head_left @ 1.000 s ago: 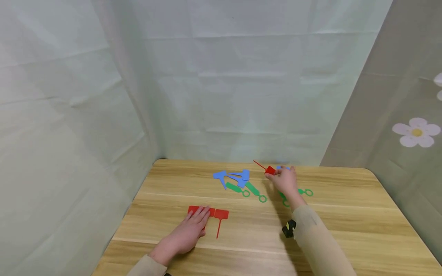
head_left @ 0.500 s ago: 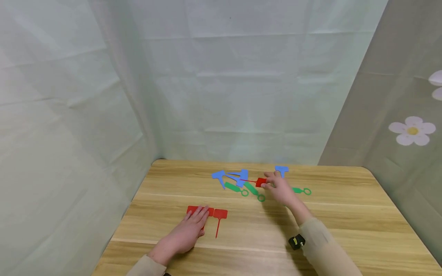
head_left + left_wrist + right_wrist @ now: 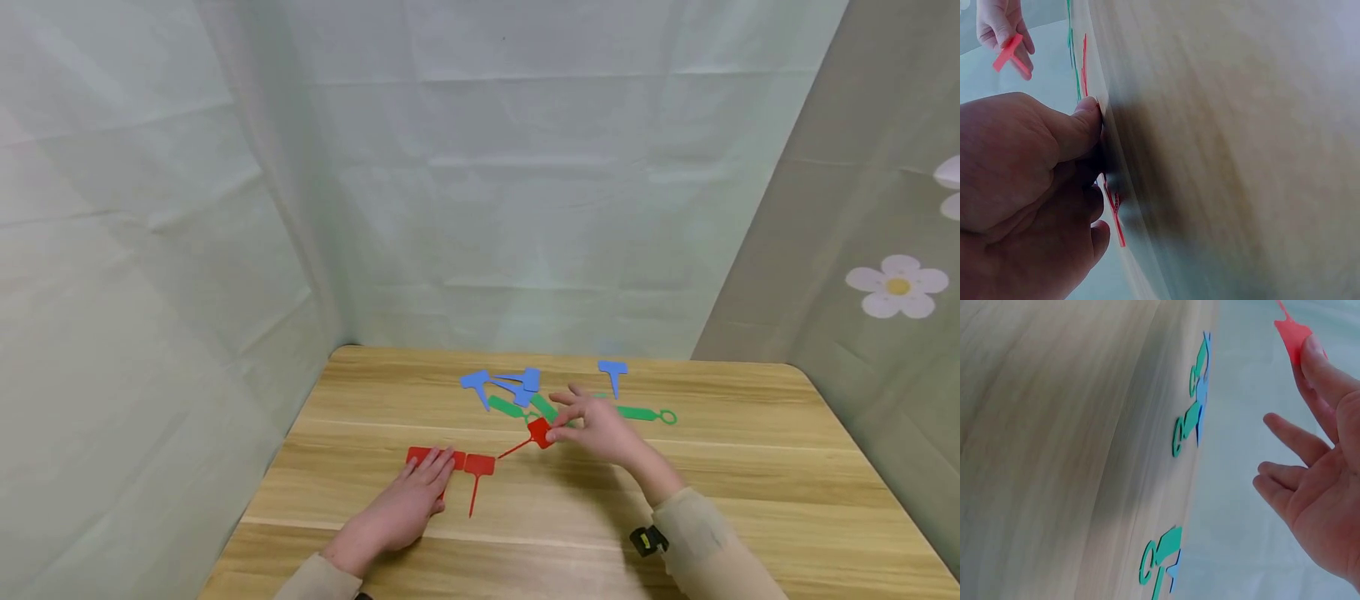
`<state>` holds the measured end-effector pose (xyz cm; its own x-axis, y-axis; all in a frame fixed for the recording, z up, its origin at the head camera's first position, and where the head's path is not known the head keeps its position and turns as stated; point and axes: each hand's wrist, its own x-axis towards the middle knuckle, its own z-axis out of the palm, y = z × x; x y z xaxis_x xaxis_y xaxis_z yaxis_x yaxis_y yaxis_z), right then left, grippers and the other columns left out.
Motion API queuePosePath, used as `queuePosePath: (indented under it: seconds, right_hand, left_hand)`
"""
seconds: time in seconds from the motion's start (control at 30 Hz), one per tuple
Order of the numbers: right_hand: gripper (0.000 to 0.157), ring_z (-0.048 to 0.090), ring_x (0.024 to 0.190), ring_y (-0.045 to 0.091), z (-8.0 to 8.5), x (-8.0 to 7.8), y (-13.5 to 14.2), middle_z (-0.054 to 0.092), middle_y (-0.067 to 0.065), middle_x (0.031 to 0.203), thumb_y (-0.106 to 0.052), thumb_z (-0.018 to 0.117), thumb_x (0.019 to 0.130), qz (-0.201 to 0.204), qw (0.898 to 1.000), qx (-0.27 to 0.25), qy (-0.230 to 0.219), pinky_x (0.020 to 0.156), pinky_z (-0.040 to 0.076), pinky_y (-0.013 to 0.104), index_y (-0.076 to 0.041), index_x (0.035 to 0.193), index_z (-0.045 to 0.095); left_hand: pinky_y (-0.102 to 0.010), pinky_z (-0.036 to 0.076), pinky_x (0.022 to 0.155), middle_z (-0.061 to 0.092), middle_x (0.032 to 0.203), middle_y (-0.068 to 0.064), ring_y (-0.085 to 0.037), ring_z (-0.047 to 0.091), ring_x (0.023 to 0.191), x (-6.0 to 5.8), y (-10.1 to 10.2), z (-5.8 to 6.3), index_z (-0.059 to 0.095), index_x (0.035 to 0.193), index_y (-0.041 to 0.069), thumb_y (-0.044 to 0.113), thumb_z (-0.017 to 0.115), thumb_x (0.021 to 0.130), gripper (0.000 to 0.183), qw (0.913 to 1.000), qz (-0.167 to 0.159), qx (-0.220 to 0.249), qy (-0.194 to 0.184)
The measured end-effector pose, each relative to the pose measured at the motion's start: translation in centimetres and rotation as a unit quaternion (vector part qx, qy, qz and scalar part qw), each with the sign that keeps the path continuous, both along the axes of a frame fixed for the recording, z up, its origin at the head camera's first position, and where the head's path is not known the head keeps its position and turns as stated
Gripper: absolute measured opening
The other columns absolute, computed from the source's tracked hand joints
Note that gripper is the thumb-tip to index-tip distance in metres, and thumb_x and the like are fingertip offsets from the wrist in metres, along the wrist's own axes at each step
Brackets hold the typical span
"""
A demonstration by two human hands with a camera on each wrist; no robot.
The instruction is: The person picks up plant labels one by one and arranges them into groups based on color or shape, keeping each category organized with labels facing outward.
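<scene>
My left hand rests on the table with its fingers laid over a red flat tag, which it partly hides. Right beside those fingers lies another red tag, its thin stem toward me. Between thumb and forefinger, my right hand pinches a third red tag by its square head; the stem points left and toward me. The right wrist view shows this held tag raised above the table, the other fingers spread loosely.
Several blue T-shaped tags and green ring-ended tags lie at the back middle. Farther right are one more blue tag and a green tag. Pale cloth hangs behind the wooden table.
My right hand has carried the red tag left and toward me from the back right, and its stem has swung from pointing away to pointing toward me. The left hand has stayed put.
</scene>
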<state>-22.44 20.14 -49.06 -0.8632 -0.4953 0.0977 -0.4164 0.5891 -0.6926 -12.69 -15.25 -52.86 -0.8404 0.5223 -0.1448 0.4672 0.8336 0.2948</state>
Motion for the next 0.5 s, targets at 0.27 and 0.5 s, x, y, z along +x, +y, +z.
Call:
queuePosePath:
  seconds: [0.27, 0.5]
  right_hand:
    - [0.011, 0.009, 0.157, 0.06, -0.2, 0.2, -1.0, 0.044, 0.026, 0.163, -0.024, 0.071, 0.104, 0.087, 0.996, 0.035, 0.006, 0.119, 0.012, 0.081, -0.027, 0.094, 0.075]
    - [0.015, 0.001, 0.159, 0.057, -0.2, 0.3, -2.3, 0.034, 0.026, 0.169, -0.033, 0.07, 0.106, 0.125, 0.99, 0.062, -0.003, 0.123, 0.013, 0.076, -0.027, 0.092, 0.075]
  left_hand:
    - [-0.063, 0.025, 0.126, 0.03, 0.173, -0.018, -0.04, 0.025, 0.16, 0.0, 0.1, 0.3, 0.041, 0.161, -0.005, 0.019, 0.064, 0.108, 0.063, 0.9999, 0.004, 0.003, -0.01]
    - [-0.063, 0.025, 0.126, 0.03, 0.174, -0.018, -0.04, 0.025, 0.16, -0.1, 0.1, 0.2, 0.041, 0.161, -0.005, 0.019, 0.063, 0.108, 0.063, 0.9999, 0.002, 0.002, -0.011]
